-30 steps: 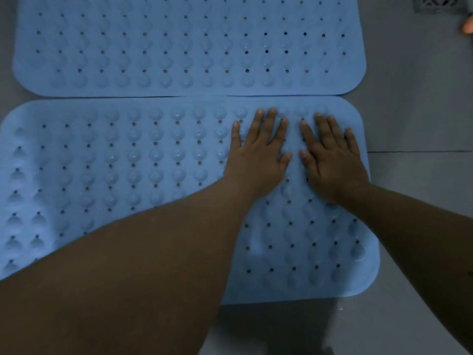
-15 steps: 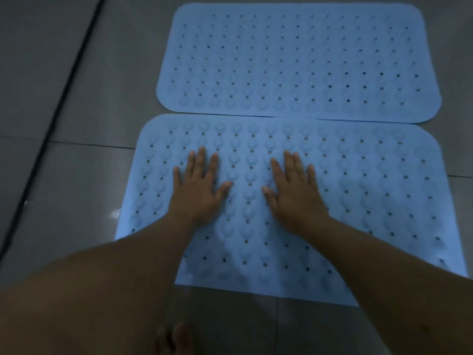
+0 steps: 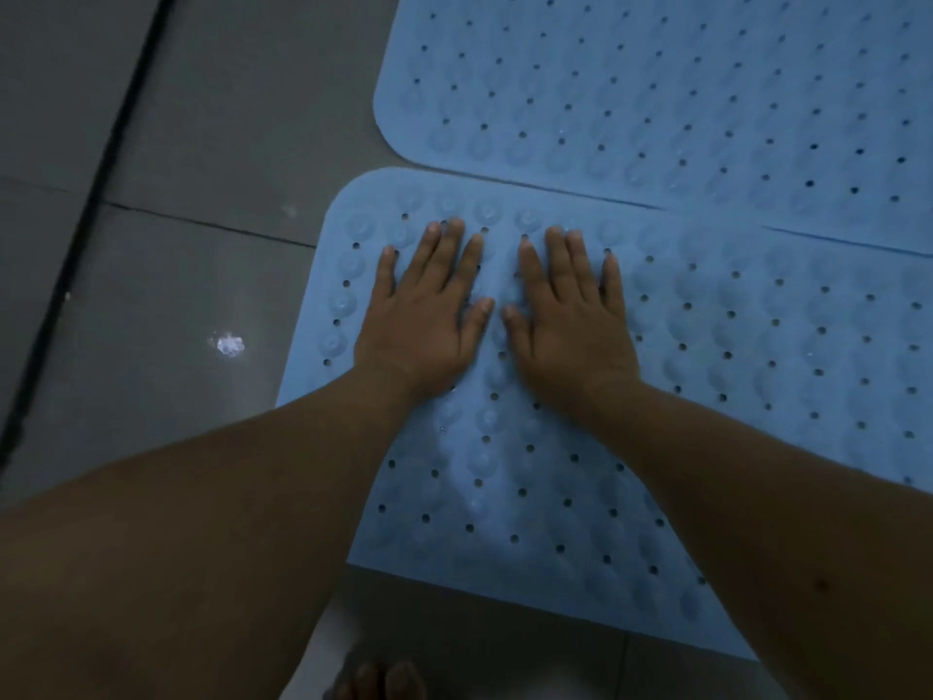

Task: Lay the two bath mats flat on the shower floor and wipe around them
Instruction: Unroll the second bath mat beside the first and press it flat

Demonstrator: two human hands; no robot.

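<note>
Two blue rubber bath mats with holes and round bumps lie flat on the grey tiled floor, long edges touching. The near mat [image 3: 732, 356] fills the middle and right; the far mat [image 3: 681, 93] lies above it, cut off at the top and right. My left hand [image 3: 424, 310] rests palm down near the near mat's left end, fingers spread. My right hand [image 3: 570, 315] lies flat beside it, thumbs almost touching. Neither hand holds anything.
Grey floor tiles [image 3: 202, 144] spread to the left, crossed by a dark grout line [image 3: 96, 194]. A small bright white spot [image 3: 229, 344] sits on the tile left of the near mat. Toes of a bare foot [image 3: 378, 679] show at the bottom edge.
Both hands have slid leftwards along the near mat, from its right part to its left end, and are now closer together. The view has followed them to the left.
</note>
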